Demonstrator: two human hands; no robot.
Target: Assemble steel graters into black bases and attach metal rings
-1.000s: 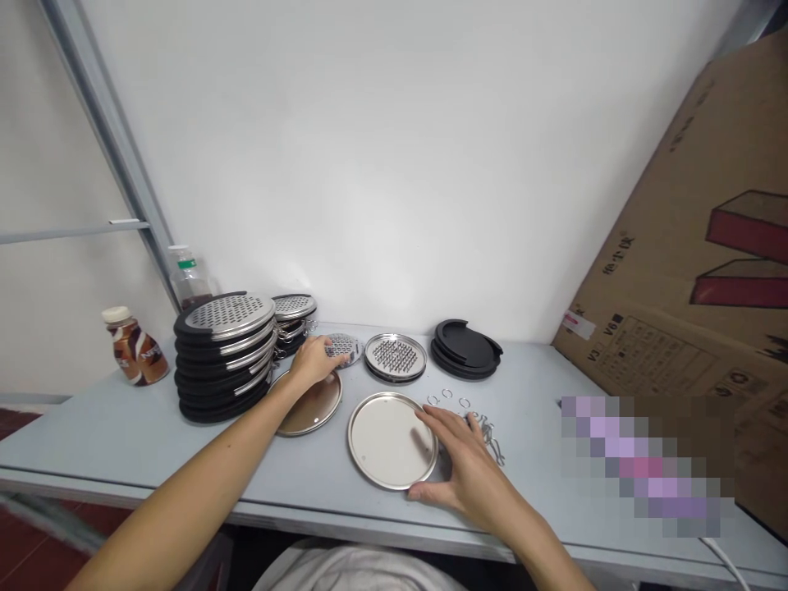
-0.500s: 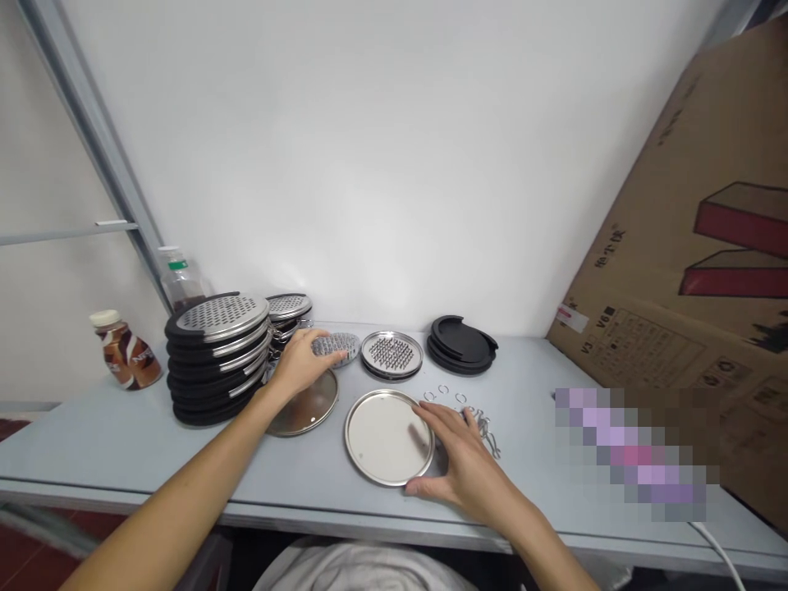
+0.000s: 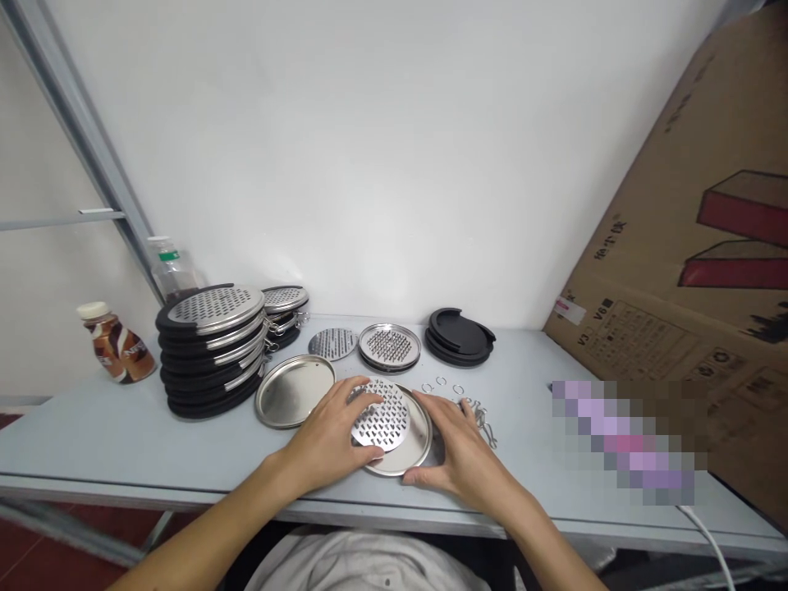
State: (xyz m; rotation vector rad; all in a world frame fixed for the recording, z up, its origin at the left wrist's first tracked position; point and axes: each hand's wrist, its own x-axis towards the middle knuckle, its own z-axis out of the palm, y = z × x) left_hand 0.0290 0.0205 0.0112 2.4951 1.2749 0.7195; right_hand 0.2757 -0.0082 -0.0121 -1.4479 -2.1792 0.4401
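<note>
My left hand (image 3: 336, 431) grips a round perforated grater disc (image 3: 385, 419) by its left edge, holding it over a shallow round metal lid (image 3: 423, 447). The disc hides much of the lid. My right hand (image 3: 459, 447) is curved round the lid's right rim, thumb at the front and fingers at the back. Left of my left hand lies a second metal lid (image 3: 294, 392), hollow side up. Behind it a flat grater disc (image 3: 333, 344) rests on the table, beside a rimmed grater (image 3: 390, 346).
A tall stack of black-edged graters (image 3: 213, 353) stands at left, a shorter stack (image 3: 285, 312) behind it. Black ring-shaped holders (image 3: 460, 336) sit at back right. Small rings (image 3: 442, 381) and metal clips (image 3: 483, 423) lie near my right hand. Bottles (image 3: 116, 345) and a cardboard box (image 3: 671, 287) flank the table.
My left hand has moved from the grater discs at the back to the metal lid, bringing one perforated disc with it. My right hand has stayed at the lid's rim.
</note>
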